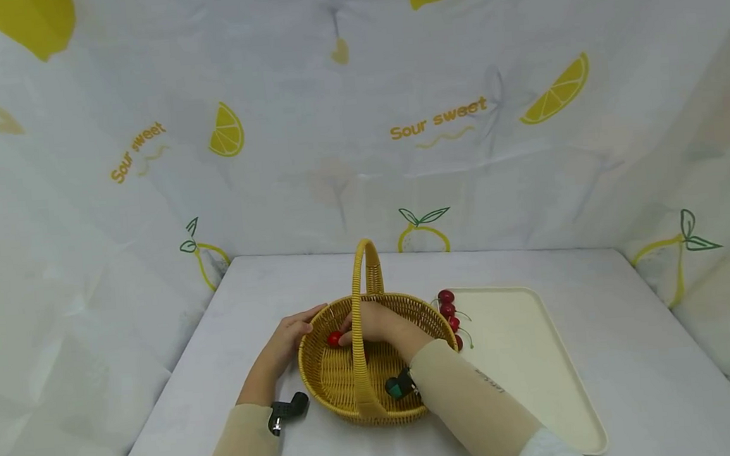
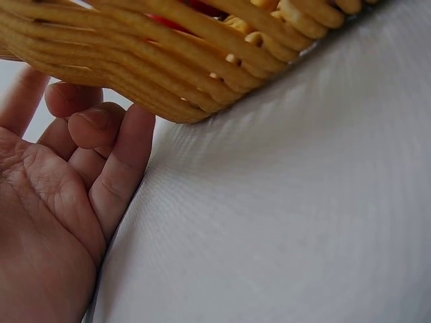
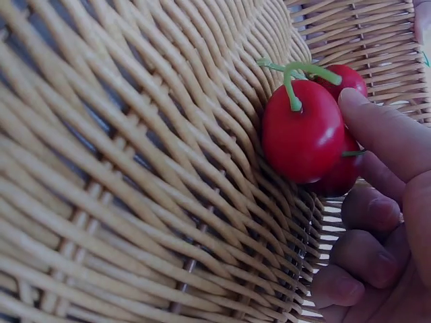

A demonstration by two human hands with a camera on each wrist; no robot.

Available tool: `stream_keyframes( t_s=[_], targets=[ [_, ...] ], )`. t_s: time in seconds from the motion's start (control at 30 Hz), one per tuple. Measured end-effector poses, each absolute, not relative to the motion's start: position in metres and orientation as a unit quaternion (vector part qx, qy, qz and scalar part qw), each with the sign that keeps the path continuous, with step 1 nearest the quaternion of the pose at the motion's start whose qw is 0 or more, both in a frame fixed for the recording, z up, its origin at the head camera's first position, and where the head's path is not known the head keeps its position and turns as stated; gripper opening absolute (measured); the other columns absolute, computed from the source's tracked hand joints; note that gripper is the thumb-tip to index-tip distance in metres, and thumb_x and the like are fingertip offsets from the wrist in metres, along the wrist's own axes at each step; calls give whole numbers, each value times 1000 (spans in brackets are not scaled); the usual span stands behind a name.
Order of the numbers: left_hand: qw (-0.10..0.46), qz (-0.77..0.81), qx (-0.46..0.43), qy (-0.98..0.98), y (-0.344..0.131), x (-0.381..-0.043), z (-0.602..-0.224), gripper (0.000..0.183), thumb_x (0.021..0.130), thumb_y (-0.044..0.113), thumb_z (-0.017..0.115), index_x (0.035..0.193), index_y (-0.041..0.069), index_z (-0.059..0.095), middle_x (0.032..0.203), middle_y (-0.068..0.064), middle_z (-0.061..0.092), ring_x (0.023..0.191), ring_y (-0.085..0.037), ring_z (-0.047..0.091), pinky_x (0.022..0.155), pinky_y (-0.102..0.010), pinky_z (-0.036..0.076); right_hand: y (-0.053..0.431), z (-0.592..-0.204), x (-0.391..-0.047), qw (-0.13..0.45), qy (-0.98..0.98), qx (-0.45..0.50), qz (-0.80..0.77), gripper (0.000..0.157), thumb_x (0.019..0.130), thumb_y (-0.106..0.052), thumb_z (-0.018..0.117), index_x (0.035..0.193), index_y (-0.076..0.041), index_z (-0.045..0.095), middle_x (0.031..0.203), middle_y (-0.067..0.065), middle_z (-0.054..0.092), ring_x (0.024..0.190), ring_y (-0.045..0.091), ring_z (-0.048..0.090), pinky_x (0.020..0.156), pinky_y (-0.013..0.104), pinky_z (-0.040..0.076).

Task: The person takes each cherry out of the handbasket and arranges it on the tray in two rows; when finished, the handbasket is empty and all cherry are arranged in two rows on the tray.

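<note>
A yellow wicker basket (image 1: 332, 393) with a tall arched handle stands on the table. My left hand (image 1: 286, 339) holds its left side, thumb at the rim; in the left wrist view the curled fingers (image 2: 128, 148) lie against the woven wall. Inside the basket, my right hand (image 1: 372, 323) reaches past the handle. The right wrist view shows a red cherry (image 3: 303, 131) with a green stem in front of two more. My right thumb (image 3: 384, 128) presses the rear cherry (image 3: 349, 75), pinched with the index finger, which is partly hidden behind the fruit. The other fingers are curled.
Right of the basket lies a cream tray (image 1: 527, 365). Several dark red cherries (image 1: 448, 310) with stems sit in a row at its left edge, beside the basket's rim. A white cloth (image 1: 309, 154) with lemon prints hangs behind the white table (image 1: 599, 296).
</note>
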State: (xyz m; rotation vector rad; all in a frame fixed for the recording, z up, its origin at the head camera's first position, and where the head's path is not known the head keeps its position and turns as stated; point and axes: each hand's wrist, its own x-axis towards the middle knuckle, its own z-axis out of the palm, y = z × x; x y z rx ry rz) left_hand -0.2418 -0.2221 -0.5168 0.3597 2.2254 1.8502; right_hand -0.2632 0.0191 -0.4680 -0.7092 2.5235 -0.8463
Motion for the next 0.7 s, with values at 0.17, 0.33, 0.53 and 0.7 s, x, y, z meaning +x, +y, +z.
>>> stream_keyframes(
  t_s=[0.17, 0.33, 0.53, 0.7],
  targets=[
    [112, 638, 124, 752, -222, -241, -516, 62, 87, 17, 49, 148, 14, 58, 150, -6, 55, 145, -29, 41, 118, -52, 26, 19, -465, -263, 182, 891, -264, -321, 14, 90, -25, 78, 96, -13, 82, 90, -5, 75, 88, 13, 67, 81, 31, 55],
    [116, 640, 123, 749, -221, -241, -515, 62, 87, 16, 49, 149, 14, 57, 150, -8, 54, 145, -30, 41, 119, -53, 25, 19, -462, -262, 173, 888, -263, -334, 9, 90, -21, 78, 90, -13, 82, 84, -8, 74, 79, 7, 65, 74, 27, 54],
    [111, 635, 124, 755, -222, -240, -515, 61, 87, 17, 50, 148, 13, 57, 149, -6, 56, 144, -28, 42, 117, -47, 29, 20, -458, -261, 163, 882, -248, -366, 8, 90, -20, 77, 88, -14, 82, 80, -8, 74, 74, 8, 64, 69, 27, 52],
    [108, 634, 129, 755, -221, -238, -514, 61, 88, 18, 49, 148, 15, 58, 148, -5, 57, 144, -27, 42, 118, -50, 27, 22, -444, -257, 150, 887, -244, -363, 11, 92, -25, 76, 90, -16, 83, 81, -10, 74, 75, 8, 64, 69, 26, 51]
  ],
)
